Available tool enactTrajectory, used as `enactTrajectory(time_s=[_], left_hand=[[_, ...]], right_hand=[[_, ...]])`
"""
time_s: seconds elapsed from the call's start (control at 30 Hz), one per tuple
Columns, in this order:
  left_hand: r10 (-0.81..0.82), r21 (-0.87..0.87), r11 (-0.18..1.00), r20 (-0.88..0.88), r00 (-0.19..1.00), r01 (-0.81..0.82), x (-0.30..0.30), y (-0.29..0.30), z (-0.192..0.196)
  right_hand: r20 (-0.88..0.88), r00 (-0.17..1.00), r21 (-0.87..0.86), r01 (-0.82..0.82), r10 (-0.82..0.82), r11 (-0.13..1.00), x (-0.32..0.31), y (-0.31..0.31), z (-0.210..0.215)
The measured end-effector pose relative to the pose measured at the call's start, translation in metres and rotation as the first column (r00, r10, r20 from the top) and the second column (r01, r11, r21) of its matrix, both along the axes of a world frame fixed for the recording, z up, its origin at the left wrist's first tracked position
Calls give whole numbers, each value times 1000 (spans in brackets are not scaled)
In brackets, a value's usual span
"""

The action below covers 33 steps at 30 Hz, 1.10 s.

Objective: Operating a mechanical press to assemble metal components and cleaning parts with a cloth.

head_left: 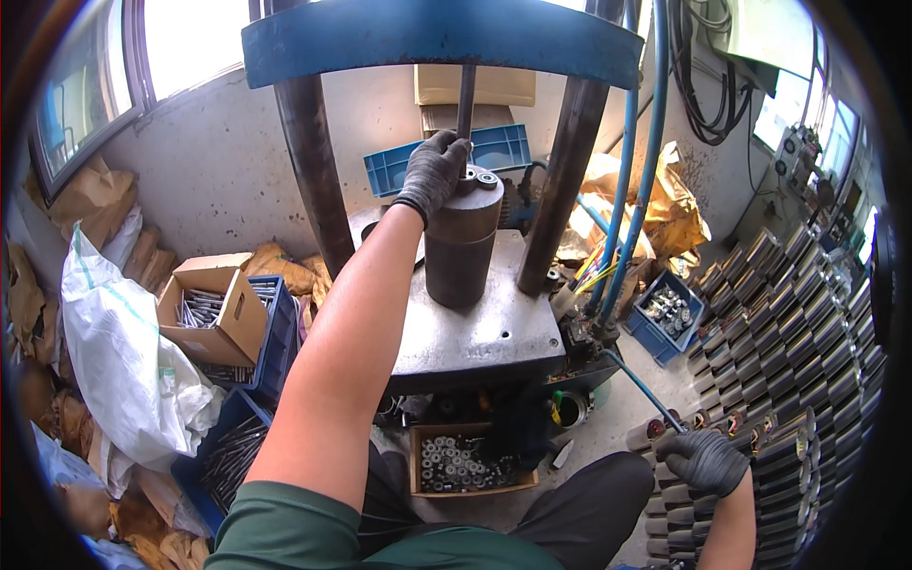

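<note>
My left hand point(437, 173), in a grey knit glove, reaches forward to the blue-framed press. Its fingers are curled around the lower end of an upright metal rod point(466, 103), which comes down below the blue crossbeam point(442, 43). Just under that hand stands a dark steel cylinder point(461, 252) on the press table point(456, 347). A small bearing-like ring point(487, 180) lies on the cylinder's top, and the glove hides part of that top. Low on the right, my gloved right hand point(705, 462) is closed on the end of a thin blue lever point(641, 388).
A cardboard box of small metal rings point(418, 486) sits below the press. To the left are a carton of metal pins point(242, 328), blue crates and a white sack point(133, 332). Stacked metal cylinders point(760, 351) fill the right, beside a blue bin of parts point(649, 344).
</note>
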<state>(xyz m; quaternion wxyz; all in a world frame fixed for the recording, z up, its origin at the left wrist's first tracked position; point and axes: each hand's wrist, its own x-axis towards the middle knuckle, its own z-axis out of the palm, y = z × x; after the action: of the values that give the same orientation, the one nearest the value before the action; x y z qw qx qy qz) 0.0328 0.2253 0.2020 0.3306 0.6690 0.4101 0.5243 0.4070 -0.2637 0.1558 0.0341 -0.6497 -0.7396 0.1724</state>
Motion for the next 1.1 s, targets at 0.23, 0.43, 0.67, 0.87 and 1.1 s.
enactTrajectory(time_s=[0.23,0.43,0.67,0.87,1.1], left_hand=[[5,11,1000,-11,1000,-5,2,-8,3],[3,13,1000,-1,1000,-3,0,-6,2],[-20,-6,1000,28,999,20,0,-7,3],[8,40,999,-18,1000,-7,10,-10,5],[-30,103,994,17,999,28,2,-3,-6]], right_hand=[[65,997,-90,-29,35,996,-2,0,6],[-10,997,59,72,-72,996,-12,3,12],[-26,998,1,59,-59,998,-5,5,12],[-46,974,668,195,-222,718,-7,43,33],[-158,977,881,204,-141,428,9,164,92]])
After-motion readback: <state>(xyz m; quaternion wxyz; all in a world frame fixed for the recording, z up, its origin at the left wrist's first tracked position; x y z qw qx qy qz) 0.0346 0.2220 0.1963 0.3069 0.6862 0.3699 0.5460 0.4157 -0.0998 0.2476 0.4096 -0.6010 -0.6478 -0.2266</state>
